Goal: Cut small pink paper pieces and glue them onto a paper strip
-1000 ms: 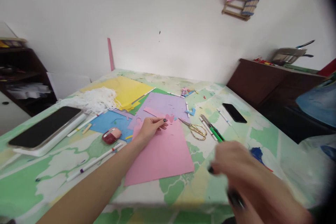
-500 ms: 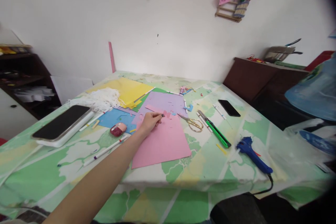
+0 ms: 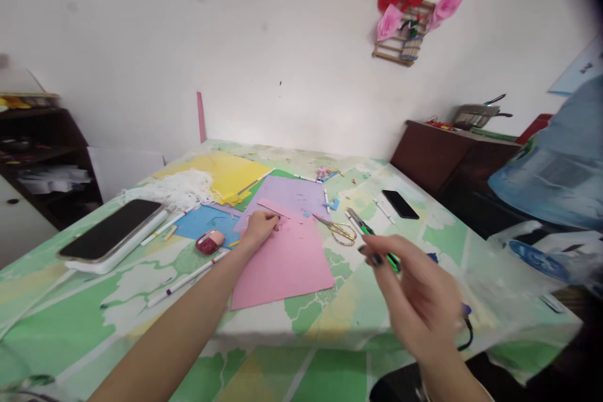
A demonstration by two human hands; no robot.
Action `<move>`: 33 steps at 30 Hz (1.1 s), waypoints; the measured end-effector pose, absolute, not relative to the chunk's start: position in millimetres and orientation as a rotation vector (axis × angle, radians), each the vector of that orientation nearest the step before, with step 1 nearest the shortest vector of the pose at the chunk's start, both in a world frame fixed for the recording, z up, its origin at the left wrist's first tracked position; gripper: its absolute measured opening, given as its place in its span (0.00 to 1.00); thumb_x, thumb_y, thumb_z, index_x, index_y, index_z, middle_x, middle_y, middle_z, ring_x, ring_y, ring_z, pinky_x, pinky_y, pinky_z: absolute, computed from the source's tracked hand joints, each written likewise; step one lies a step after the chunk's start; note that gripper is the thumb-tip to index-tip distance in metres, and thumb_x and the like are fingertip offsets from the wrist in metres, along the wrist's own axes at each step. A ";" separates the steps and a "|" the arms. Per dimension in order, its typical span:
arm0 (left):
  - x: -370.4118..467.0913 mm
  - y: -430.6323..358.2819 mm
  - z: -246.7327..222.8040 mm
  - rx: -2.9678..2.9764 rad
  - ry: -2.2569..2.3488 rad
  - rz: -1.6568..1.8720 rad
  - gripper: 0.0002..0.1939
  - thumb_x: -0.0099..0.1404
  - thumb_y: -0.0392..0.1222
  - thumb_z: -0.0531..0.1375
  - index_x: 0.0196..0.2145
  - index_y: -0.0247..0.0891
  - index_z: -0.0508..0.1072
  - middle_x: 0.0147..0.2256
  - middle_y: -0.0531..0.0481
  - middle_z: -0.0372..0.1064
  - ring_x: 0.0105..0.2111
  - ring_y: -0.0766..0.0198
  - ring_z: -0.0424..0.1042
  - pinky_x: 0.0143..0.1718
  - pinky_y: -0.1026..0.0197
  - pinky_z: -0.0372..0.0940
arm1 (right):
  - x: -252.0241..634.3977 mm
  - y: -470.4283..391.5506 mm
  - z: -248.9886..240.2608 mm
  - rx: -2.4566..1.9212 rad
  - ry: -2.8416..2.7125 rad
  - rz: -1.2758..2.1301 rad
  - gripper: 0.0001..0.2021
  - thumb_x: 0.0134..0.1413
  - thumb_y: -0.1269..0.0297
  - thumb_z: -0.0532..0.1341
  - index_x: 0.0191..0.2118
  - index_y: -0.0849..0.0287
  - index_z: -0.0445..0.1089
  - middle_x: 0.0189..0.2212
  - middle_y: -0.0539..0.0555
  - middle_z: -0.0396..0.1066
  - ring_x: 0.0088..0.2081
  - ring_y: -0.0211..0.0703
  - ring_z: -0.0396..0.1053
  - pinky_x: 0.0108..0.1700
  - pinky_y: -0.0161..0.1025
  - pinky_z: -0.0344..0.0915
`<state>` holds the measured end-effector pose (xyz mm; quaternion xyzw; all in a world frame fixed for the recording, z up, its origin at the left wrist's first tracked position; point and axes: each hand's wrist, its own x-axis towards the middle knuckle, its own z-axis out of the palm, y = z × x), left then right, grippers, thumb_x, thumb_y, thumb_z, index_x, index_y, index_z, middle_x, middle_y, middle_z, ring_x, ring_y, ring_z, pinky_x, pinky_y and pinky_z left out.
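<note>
My left hand (image 3: 262,227) is closed in a pinch over the upper part of a pink paper sheet (image 3: 287,270). A small pink paper piece shows at its fingertips, partly hidden by them. My right hand (image 3: 417,292) is raised over the table's right side, thumb and fingers drawn together and somewhat blurred. Whether anything small is between them cannot be made out. Behind its fingertips lies a green utility knife (image 3: 394,262), partly covered. Gold-handled scissors (image 3: 343,233) lie beside the pink sheet. A pink paper strip (image 3: 274,208) rests across the purple sheet (image 3: 294,191).
Yellow paper (image 3: 230,169), blue paper (image 3: 200,225) and white cords (image 3: 181,188) lie at the left. Nearer are a phone on a white box (image 3: 113,229), a red mouse-shaped item (image 3: 210,241) and a marker (image 3: 186,279). A black phone (image 3: 400,204) lies at the right; a water jug (image 3: 541,182) stands beyond.
My right hand has come into view from the lower right, now covering most of the blue glue gun. My left hand has drawn slightly left, staying closed. The view has shifted somewhat.
</note>
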<state>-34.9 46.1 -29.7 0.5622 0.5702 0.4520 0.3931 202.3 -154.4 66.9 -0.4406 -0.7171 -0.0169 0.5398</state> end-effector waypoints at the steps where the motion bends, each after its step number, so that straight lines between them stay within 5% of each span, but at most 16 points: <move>1: -36.6 47.8 -30.6 1.437 1.470 1.143 0.08 0.52 0.37 0.57 0.27 0.32 0.76 0.15 0.54 0.66 0.12 0.72 0.58 0.15 0.69 0.50 | 197.0 -133.8 66.4 -1.101 -1.724 -0.016 0.11 0.53 0.71 0.56 0.42 0.56 0.70 0.34 0.54 0.73 0.33 0.41 0.70 0.33 0.38 0.67; 6: -42.4 54.1 -23.5 1.494 1.532 1.174 0.14 0.55 0.35 0.54 0.39 0.31 0.73 0.21 0.51 0.71 0.14 0.70 0.64 0.18 0.68 0.57 | 196.8 -65.6 21.9 -1.302 -1.718 0.140 0.09 0.52 0.69 0.54 0.37 0.59 0.70 0.31 0.53 0.73 0.26 0.38 0.67 0.31 0.36 0.65; 12: -46.5 7.4 -1.2 1.748 1.544 1.246 0.09 0.54 0.36 0.57 0.34 0.35 0.74 0.31 0.45 0.74 0.31 0.59 0.72 0.37 0.58 0.65 | 189.0 -37.8 -6.0 -1.358 -1.878 0.278 0.09 0.48 0.72 0.55 0.34 0.59 0.72 0.30 0.54 0.73 0.28 0.40 0.68 0.30 0.37 0.64; 14: -46.8 -29.8 -5.2 1.903 1.484 1.238 0.09 0.54 0.35 0.58 0.34 0.37 0.75 0.37 0.45 0.73 0.41 0.56 0.70 0.47 0.54 0.61 | 178.2 -27.2 -7.4 -1.346 -1.929 0.319 0.09 0.47 0.74 0.56 0.33 0.58 0.72 0.29 0.53 0.73 0.29 0.40 0.68 0.31 0.36 0.64; 20: -53.2 -131.7 -52.6 2.665 1.609 1.162 0.14 0.61 0.35 0.54 0.46 0.37 0.70 0.51 0.42 0.67 0.56 0.50 0.58 0.54 0.46 0.55 | 138.3 22.8 -17.5 -1.380 -2.008 0.424 0.13 0.47 0.76 0.58 0.40 0.60 0.71 0.34 0.54 0.73 0.31 0.39 0.68 0.37 0.37 0.63; 24: -65.1 -154.3 -73.3 2.831 1.726 1.032 0.21 0.62 0.39 0.55 0.54 0.36 0.65 0.53 0.43 0.65 0.57 0.49 0.58 0.55 0.45 0.54 | 113.1 49.5 -23.0 -1.381 -2.052 0.444 0.14 0.47 0.74 0.59 0.43 0.63 0.71 0.35 0.57 0.71 0.36 0.42 0.66 0.41 0.39 0.60; 29: -77.3 -159.4 -73.9 2.904 1.666 0.940 0.22 0.62 0.38 0.54 0.55 0.36 0.64 0.54 0.43 0.64 0.56 0.50 0.60 0.54 0.47 0.58 | 100.2 57.0 -26.0 -1.363 -2.048 0.457 0.08 0.43 0.78 0.60 0.29 0.61 0.73 0.33 0.55 0.68 0.36 0.40 0.65 0.41 0.37 0.58; 33: -83.5 -160.4 -79.3 2.850 1.596 1.026 0.23 0.62 0.36 0.54 0.55 0.37 0.63 0.53 0.43 0.66 0.56 0.51 0.61 0.53 0.48 0.61 | 109.2 61.2 -26.7 -1.392 -1.921 0.455 0.06 0.43 0.75 0.59 0.27 0.59 0.73 0.30 0.53 0.69 0.32 0.39 0.65 0.39 0.36 0.59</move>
